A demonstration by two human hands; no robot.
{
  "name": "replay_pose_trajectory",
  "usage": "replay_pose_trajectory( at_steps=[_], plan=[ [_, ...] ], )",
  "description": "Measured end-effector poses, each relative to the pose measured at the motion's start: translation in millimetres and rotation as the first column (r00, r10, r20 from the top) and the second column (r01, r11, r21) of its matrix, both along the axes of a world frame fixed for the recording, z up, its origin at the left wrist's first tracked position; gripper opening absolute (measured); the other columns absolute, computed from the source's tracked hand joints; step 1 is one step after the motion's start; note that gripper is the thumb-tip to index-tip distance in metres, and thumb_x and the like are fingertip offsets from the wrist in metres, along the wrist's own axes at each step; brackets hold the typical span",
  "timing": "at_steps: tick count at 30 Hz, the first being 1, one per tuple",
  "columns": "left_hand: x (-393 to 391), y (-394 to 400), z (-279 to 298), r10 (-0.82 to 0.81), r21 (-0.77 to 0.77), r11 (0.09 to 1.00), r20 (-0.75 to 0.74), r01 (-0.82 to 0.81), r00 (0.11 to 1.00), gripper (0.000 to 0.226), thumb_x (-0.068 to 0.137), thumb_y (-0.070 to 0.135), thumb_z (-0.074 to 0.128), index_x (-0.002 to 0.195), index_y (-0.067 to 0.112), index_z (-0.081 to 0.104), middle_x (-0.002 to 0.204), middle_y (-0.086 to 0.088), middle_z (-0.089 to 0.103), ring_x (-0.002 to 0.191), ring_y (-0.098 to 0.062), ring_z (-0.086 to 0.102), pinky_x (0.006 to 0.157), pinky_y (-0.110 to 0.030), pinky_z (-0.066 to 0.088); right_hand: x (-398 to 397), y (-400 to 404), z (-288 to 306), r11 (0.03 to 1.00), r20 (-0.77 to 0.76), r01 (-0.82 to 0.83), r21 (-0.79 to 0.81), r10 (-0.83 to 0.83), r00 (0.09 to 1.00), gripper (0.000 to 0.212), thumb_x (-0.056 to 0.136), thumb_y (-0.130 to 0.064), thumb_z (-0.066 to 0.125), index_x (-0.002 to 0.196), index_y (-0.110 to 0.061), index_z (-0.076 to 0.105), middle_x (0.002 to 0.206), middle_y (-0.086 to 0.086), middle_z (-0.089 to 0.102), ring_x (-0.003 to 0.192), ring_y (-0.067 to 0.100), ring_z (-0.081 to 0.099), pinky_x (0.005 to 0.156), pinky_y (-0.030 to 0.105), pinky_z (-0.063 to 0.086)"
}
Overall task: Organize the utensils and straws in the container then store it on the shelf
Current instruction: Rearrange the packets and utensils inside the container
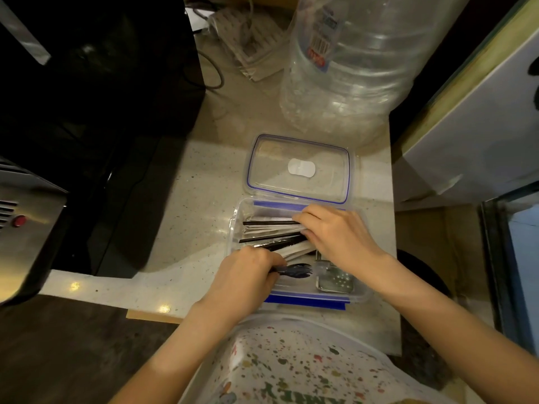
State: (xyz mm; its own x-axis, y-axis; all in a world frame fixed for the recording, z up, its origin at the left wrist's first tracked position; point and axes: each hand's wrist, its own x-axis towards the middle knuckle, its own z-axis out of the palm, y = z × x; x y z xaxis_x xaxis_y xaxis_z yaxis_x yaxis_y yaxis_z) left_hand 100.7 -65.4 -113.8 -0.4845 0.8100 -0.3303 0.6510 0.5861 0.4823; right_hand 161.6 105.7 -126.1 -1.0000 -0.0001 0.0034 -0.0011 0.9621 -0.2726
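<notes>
Inside container (236, 225), left fingers (272, 262) gripping fork (296, 270), right fingers (303, 218) pressing straws (268, 228)

Container (237, 217) under the hands: clear glossy plastic. Straws (269, 223): black, smooth plastic, some paper-wrapped. Counter (198, 182): speckled, polished stone-like. Tin (335, 282) near right hand (335, 234): shiny metal.

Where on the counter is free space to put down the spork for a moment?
The counter is bare left of the container and lid, up to the black appliance. A narrow strip is free right of the container. Behind the lid it is crowded by the big bottle. Both hands, left and right, fill the container.
</notes>
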Motion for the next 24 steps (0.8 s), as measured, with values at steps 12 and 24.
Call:
replay_pose_trajectory(
  at_steps=[12,24],
  plan=[
    [-1,7,-9,-0.017,-0.010,1.000,-0.030,0.017,0.999,0.028,0.090,0.016,0.049,0.111,0.025,0.063,0.103,-0.001,0.072,0.092,-0.017,0.064,0.080,-0.032,0.054,-9,-5,-11,0.995,0.130,-0.094,-0.038,0.098,0.987,0.018,0.092,-0.019,0.054,0.101,-0.013,0.068,0.094,0.003,0.066,0.079,0.023,0.062,0.061,0.034,0.050],
    [-5,9,-12,-0.048,-0.048,0.998,0.005,0.048,0.999,0.026,0.086,0.014,0.050,0.106,0.022,0.065,0.099,-0.005,0.072,0.091,-0.023,0.064,0.078,-0.037,0.053,-30,-14,-5,0.976,0.308,-0.211,0.046,0.187,0.933,0.017,0.091,-0.018,0.053,0.102,-0.018,0.066,0.093,0.001,0.066,0.081,0.019,0.061,0.063,0.029,0.047]
  ],
)
